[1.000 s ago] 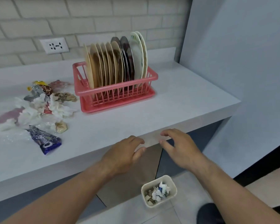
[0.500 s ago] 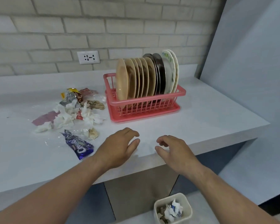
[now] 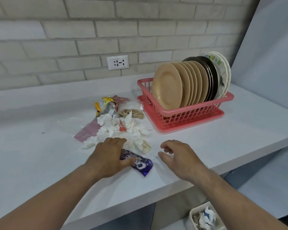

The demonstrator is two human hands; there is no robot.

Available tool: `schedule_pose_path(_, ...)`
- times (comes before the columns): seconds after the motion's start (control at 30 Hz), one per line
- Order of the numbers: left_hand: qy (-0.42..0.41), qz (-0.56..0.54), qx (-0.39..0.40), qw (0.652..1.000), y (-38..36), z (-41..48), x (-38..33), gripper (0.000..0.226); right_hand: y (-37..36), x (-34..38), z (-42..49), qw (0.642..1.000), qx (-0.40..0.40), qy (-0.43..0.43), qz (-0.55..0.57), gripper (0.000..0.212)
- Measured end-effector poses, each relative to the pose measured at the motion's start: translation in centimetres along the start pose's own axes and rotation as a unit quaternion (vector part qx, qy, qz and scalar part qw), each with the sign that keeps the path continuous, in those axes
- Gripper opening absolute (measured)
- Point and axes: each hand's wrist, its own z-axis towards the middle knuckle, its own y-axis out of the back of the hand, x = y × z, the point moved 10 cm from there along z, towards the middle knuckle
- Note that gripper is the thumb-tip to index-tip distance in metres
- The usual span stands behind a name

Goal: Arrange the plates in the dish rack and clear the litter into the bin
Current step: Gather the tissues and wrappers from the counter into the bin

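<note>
Several plates [image 3: 188, 83], tan, dark and white patterned, stand on edge in the pink dish rack [image 3: 189, 113] at the back right of the white counter. A heap of litter [image 3: 116, 123] lies left of the rack: white tissues, foil and clear plastic. In front of the heap lies a purple snack wrapper [image 3: 142, 164]. My left hand [image 3: 108, 156] lies over the wrapper's left end with the thumb on it. My right hand [image 3: 179, 156] hovers just right of the wrapper, fingers loosely curled, holding nothing. The small white bin [image 3: 192, 214] with litter in it stands on the floor below the counter edge.
A brick wall with a power socket [image 3: 117, 62] runs behind the counter [image 3: 40, 155]. A pale wall panel closes off the right side beyond the rack. The counter's front edge runs diagonally under my forearms.
The view has swung left and up. Both hands moved forward from the counter edge; my left hand now lies on the purple wrapper, my right hand has come up beside it.
</note>
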Motion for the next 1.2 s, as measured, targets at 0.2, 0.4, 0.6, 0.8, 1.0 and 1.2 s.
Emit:
schedule_pose_path(0.2, -0.026, -0.041, -0.044, 0.998, -0.5, 0.4, 0.3, 0.05, -2.1, 1.5, -0.5, 0.999, 0.023, -0.031, -0.013, 0.045)
schedule_pose_path(0.4, -0.064, -0.129, -0.187, 0.972, 3.8, 0.3, -0.1, 0.034, -2.5, 1.4, -0.9, 0.998, 0.027, -0.061, -0.003, 0.06)
schedule_pose_path(0.6, -0.022, -0.182, -0.25, 0.951, 9.9, 1.5, 0.1, 0.028, -2.9, 4.0, -0.2, 0.997, 0.007, -0.009, -0.074, 0.057)
schedule_pose_path(0.8, -0.034, -0.216, -0.297, 0.929, 12.4, 2.4, 1.0, 0.038, -7.1, 6.4, 0.1, 0.973, 0.076, 0.075, -0.205, 0.046)
schedule_pose_path(1.0, 0.014, -0.224, -0.23, 0.947, 11.3, 2.8, 1.8, 0.044, -7.5, 5.6, 0.2, 0.971, 0.049, 0.113, -0.207, 0.033)
schedule_pose_path(1.2, -0.006, -0.195, -0.268, 0.943, 12.0, 2.1, 2.0, 0.022, -7.7, 6.8, -0.4, 0.962, 0.045, 0.155, -0.222, 0.017)
